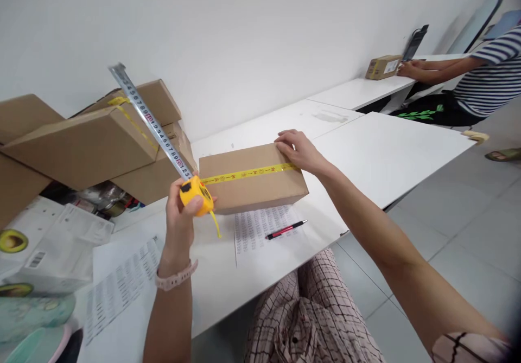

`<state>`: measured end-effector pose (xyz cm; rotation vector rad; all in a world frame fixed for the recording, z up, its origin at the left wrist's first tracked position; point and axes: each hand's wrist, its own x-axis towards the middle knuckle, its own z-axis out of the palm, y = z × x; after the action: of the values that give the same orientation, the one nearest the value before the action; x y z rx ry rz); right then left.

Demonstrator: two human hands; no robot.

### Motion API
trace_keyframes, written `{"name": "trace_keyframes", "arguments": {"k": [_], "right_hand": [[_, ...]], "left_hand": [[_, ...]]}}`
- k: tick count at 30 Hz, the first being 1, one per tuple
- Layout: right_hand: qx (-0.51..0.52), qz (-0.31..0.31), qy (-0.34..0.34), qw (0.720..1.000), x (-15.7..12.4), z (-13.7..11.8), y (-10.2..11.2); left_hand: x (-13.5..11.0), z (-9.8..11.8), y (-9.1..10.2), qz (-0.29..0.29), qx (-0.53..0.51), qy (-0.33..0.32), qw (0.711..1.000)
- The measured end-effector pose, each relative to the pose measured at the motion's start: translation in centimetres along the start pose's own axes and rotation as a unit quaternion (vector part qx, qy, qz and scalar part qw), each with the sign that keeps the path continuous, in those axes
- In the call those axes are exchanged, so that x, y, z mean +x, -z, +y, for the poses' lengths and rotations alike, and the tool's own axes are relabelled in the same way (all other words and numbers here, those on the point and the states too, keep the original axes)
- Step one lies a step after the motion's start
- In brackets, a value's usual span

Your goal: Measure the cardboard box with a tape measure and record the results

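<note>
My left hand is closed around a yellow tape measure. Its silver blade sticks out up and to the left, with numbers past 20 showing, and a yellow strap dangles below the case. Right beside it lies a closed brown cardboard box with yellow printed tape along its top. My right hand rests on the far right corner of this box, fingers bent over the edge. A red and black pen lies on a printed sheet partly under the box.
Brown cartons are piled at the left, above a white box with avocado pictures. Another printed sheet lies on the white table. At the far right, a person in a striped shirt sits by a small carton.
</note>
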<state>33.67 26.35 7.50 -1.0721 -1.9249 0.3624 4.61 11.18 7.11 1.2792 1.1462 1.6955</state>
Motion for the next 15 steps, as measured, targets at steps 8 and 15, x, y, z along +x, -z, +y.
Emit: {"name": "trace_keyframes", "arguments": {"k": [8, 15], "right_hand": [[-0.083, -0.013, 0.041, 0.996, -0.7, -2.3, -1.8], [-0.188, -0.045, 0.07, 0.979, -1.5, -3.3, -1.5]], "left_hand": [[-8.9, -0.3, -4.3, -0.226, -0.102, 0.277, 0.928], [-13.3, -2.3, -3.0, -0.174, -0.138, 0.344, 0.912]]}}
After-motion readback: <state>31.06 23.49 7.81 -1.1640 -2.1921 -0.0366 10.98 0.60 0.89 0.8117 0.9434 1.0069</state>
